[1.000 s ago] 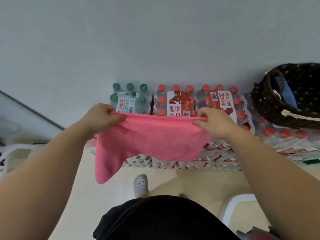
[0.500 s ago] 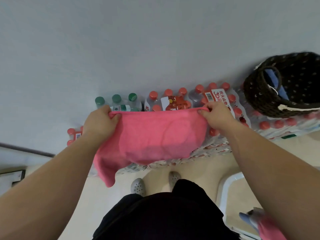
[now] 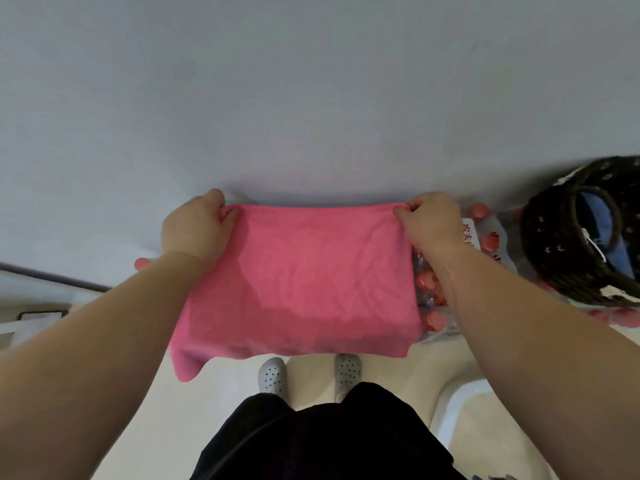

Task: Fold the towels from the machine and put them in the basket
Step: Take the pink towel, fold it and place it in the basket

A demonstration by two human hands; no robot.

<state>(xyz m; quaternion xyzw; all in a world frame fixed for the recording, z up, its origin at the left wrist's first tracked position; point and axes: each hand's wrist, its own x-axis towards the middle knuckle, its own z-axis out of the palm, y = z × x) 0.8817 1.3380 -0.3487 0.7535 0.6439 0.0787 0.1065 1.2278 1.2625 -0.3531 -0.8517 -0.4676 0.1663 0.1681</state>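
Head view, with the pink towel as landmark. At the towel's upper left corner, the left hand pinches the top edge between thumb and fingers, its bare forearm running down toward the lower left of the view. The towel hangs in the air in front of a plain grey wall, stretched flat between both hands as a doubled rectangle; its top edge is taut and level, and a loose corner droops below its lower left edge. Directly beneath the towel, two grey perforated clogs stand on the pale floor, with the person's black garment nearer the camera. At the towel's upper right corner, the right hand grips the top edge in the same pinching manner. Just right of the towel, partly hidden behind the right forearm, lie shrink-wrapped packs of red-capped bottles. Farther right of the towel, resting on those packs, sits the dark woven basket, with blue cloth visible inside it.
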